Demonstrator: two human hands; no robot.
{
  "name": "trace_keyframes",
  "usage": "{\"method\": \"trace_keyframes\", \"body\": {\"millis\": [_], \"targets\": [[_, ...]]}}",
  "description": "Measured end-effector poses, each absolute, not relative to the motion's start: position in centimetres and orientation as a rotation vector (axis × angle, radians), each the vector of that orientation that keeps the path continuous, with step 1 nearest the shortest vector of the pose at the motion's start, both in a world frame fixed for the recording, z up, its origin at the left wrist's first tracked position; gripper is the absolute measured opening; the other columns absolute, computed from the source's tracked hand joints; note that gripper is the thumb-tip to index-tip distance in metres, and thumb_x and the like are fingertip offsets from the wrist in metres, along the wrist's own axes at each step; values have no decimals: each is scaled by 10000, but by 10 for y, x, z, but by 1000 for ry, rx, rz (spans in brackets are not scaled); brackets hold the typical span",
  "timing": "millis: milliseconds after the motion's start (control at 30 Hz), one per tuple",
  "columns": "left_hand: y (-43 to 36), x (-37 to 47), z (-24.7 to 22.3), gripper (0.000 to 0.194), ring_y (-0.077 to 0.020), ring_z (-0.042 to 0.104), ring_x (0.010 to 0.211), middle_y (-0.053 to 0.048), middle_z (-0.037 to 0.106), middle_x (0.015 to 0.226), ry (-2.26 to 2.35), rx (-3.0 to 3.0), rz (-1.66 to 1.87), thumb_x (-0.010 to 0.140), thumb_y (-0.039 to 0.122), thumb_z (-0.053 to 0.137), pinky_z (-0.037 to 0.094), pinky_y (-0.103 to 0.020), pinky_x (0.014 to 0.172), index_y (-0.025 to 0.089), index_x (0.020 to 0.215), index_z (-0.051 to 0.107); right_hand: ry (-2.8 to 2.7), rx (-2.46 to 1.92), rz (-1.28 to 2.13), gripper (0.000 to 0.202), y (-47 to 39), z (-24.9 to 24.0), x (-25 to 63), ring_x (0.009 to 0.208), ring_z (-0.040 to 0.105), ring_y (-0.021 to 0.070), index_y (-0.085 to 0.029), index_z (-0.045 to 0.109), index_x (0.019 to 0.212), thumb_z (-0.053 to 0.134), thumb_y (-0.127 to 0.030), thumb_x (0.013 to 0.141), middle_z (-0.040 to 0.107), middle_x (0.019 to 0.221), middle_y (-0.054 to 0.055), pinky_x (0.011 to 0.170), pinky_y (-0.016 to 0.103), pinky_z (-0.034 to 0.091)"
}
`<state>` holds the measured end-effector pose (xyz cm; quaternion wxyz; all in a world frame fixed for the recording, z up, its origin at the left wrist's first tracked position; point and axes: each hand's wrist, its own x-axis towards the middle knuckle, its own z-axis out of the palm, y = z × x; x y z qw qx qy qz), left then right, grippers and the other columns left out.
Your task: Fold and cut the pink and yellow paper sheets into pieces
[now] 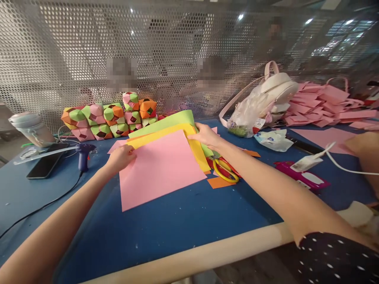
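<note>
A large pink paper sheet (162,165) lies tilted on top of a yellow paper sheet (199,156) and a green paper sheet (177,118). With its fingers curled, my left hand (122,158) grips the pink sheet at its left edge. My right hand (206,137) is closed on the sheets at their upper right corner, thumb in front; its other fingers are partly hidden. Below the right forearm lie yellow-handled scissors (226,170), partly over an orange paper piece (220,182).
Folded-paper balls (114,114) stand along the perforated screen. At left are a glue gun (84,156), a phone (47,161) and a cup (32,128). Rightward are a white bag (278,86), a pink paper heap (319,104) and a magenta device (302,175). Another person's arm (367,157) shows far right.
</note>
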<state>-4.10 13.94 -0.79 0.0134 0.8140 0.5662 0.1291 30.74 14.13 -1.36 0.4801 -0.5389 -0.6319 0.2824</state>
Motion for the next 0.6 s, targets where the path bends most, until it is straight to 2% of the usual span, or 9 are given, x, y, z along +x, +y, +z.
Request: {"method": "trace_keyframes", "body": {"millis": [200, 267, 367, 600], "targets": [[152, -43, -3, 297, -270, 604, 966, -107, 650, 1037, 1760, 2577, 668, 845, 294, 421, 439, -324, 778, 181, 960, 670, -1605, -1499, 477, 320, 191, -12, 306, 842, 619, 202, -134, 621, 1000, 687, -116, 687, 690, 953, 55, 773, 316, 512], [151, -47, -5, 301, -266, 602, 964, -102, 656, 1033, 1740, 2566, 714, 845, 298, 416, 440, -325, 786, 185, 965, 668, -1634, -1567, 460, 294, 201, -17, 308, 907, 618, 205, -131, 611, 1062, 687, -196, 785, 662, 1038, 75, 814, 352, 518], [148, -55, -11, 295, -249, 607, 933, -87, 669, 1035, 1703, 2534, 741, 837, 317, 419, 441, -315, 772, 194, 941, 666, -1641, -1663, 464, 338, 209, -29, 316, 1008, 607, 209, -158, 566, 1196, 588, -342, 913, 593, 1190, 89, 848, 419, 527], [137, -62, -18, 308, -229, 616, 852, -69, 695, 934, 1645, 2411, 781, 802, 376, 425, 443, -300, 755, 193, 889, 657, -1577, -1734, 509, 357, 207, -46, 328, 1030, 600, 214, -169, 552, 1225, 572, -358, 923, 577, 1223, 92, 858, 429, 525]]}}
